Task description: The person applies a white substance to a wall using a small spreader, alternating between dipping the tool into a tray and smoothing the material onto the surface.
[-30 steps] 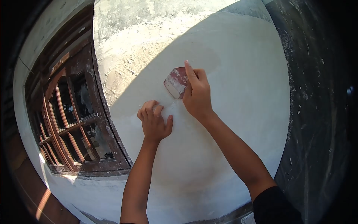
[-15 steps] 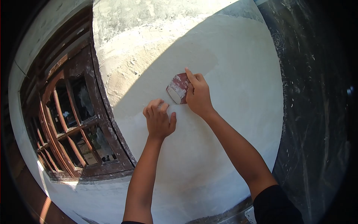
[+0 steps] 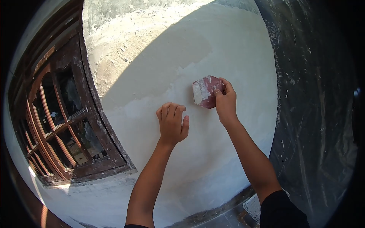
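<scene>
Pressing red putty-smeared flat scraper [image 3: 204,92] against white plastered wall [image 3: 235,53].
Pinching its right edge with right hand [image 3: 226,104], closing fingers tight around it; resting left hand [image 3: 173,123] on wall just lower-left, curling fingers halfway, gripping nothing.

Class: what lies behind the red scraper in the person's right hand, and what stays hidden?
Behind the scraper, smeared with white paste, is the white plastered wall. The patch directly behind the blade is covered, and the right hand hides the handle.

2 arms outstretched, L hand [image 3: 173,123] flat, R hand [image 3: 225,102] pinching.
</scene>
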Tool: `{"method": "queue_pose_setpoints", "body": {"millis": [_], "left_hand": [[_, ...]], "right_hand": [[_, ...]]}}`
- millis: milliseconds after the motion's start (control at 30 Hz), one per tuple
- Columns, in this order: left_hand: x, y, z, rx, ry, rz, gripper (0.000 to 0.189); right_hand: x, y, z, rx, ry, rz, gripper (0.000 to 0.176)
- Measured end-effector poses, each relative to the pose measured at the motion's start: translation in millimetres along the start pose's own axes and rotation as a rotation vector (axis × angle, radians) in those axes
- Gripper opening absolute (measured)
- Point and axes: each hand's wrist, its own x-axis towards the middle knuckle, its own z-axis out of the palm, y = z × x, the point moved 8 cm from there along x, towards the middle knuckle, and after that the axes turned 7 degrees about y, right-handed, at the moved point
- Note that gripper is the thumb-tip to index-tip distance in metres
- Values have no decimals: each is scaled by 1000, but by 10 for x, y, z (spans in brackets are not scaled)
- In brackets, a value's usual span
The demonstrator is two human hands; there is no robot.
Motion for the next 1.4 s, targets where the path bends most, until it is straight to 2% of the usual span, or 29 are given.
{"method": "queue_pose_setpoints", "body": {"millis": [67,133,267,333,467,533,667,800,933,1100,1233,1333,1400], "left_hand": [[-145,205,133,-113,-16,-43,17],[-309,415,265,-279,-24,-71,15],[-715,787,613,-419,-122,-152,15],[-990,967,851,-507,-182,-194,9],[-1499,1387,1237,-594,-273,-319,8],[-1754,1651,1427,-571,-383,-396,13],[-2276,2224,1742,-667,-464,-528,10],[-2832,2835,1993,-758,-652,-662,11],[-3333,3338,2142,-814,-772,-761,16],[-4108,3993,2222,-872,-1059,-928,23],[-4610,4426,2129,-821,-1203,-931,25],[-4961,4704,2066,-796,-1282,-968,32],[-5190,4834,2002,-736,-1346,-1041,43]], "right_hand": [[-93,165,-160,-12,-30,5,39],[-128,392,-366,-31,-19,73,38],[-146,854,-891,-47,-16,164,36],[-116,1140,-1218,-30,-14,209,35],[-209,1658,-1878,68,-1,379,33],[-287,1898,-2241,24,36,434,32],[-540,2330,-2970,-66,96,545,30],[-885,2800,-3770,-154,155,660,26],[-1220,3117,-4515,-371,122,761,24],[-1628,3479,-5450,-555,101,867,22],[-1913,3691,-5939,-766,71,858,22],[-2064,3860,-6215,-866,43,823,22],[-2179,4028,-6386,-900,11,812,21]]}}
